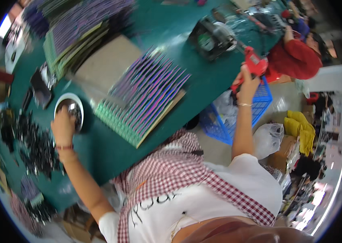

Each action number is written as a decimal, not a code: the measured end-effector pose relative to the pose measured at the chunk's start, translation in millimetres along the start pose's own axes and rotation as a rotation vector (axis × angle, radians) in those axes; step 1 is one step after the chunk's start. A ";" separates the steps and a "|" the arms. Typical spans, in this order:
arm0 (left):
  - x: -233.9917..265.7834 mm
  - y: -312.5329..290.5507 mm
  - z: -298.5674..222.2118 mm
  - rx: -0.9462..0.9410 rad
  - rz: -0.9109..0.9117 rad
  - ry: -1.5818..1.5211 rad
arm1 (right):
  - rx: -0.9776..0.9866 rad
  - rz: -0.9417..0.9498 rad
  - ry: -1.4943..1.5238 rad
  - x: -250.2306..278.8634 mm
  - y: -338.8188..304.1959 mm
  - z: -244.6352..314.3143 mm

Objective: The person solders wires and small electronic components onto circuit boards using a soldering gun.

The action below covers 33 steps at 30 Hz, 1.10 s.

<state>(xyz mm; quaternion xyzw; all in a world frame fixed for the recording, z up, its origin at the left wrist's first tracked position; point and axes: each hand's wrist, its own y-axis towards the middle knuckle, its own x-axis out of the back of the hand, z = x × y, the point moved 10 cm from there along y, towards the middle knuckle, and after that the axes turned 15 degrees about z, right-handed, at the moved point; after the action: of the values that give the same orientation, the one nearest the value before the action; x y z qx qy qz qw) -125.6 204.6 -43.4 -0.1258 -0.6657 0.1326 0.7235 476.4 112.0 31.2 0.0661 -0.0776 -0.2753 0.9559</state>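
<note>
My left hand (pixel 63 125) reaches into a white bowl (pixel 81 111) that holds small dark, shiny pieces. Its fingertips are partly hidden there, so whether they grip a piece does not show. Out to the right, my right hand (pixel 248 83) is wrapped around the handle of a red glue gun (pixel 256 62). Between the hands lies a board (pixel 159 128) set with rows of long, thin iridescent purple strips (pixel 150 89), their lower ends pale green. A bare tan board (pixel 108 67) adjoins it on the far side.
Stacks of similar strip-covered boards (pixel 82 28) rise at the far left of the green table (pixel 167 28). A pile of black pieces (pixel 37 141) lies left of the bowl. A black device (pixel 209 38) stands near the glue gun. Below the table edge is a blue crate (pixel 219 127). Another person (pixel 300 36) sits at the far right.
</note>
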 end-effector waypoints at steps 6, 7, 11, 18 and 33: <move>15.3 -12.4 -11.3 -0.015 -0.112 0.029 | 0.112 -0.004 0.113 -3.1 15.0 11.0; 15.3 -12.9 -12.1 -0.027 -0.117 0.019 | 0.002 0.010 0.076 -4.8 18.4 2.4; 18.4 -14.4 -6.8 -0.088 -0.188 -0.259 | 0.074 -0.043 0.154 1.2 6.3 8.2; 12.2 -9.7 -18.0 -0.250 -0.046 -0.394 | 0.126 -0.021 0.474 -8.9 -19.2 27.4; 53.3 -92.7 -66.7 -0.366 -0.222 -1.152 | -0.132 0.571 0.549 -161.8 -113.0 51.4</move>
<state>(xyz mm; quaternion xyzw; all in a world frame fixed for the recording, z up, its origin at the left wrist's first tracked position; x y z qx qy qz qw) -52.7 136.9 33.9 -0.0860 -0.9708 -0.0132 0.2235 273.3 99.7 44.4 0.0513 0.1834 0.0248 0.9814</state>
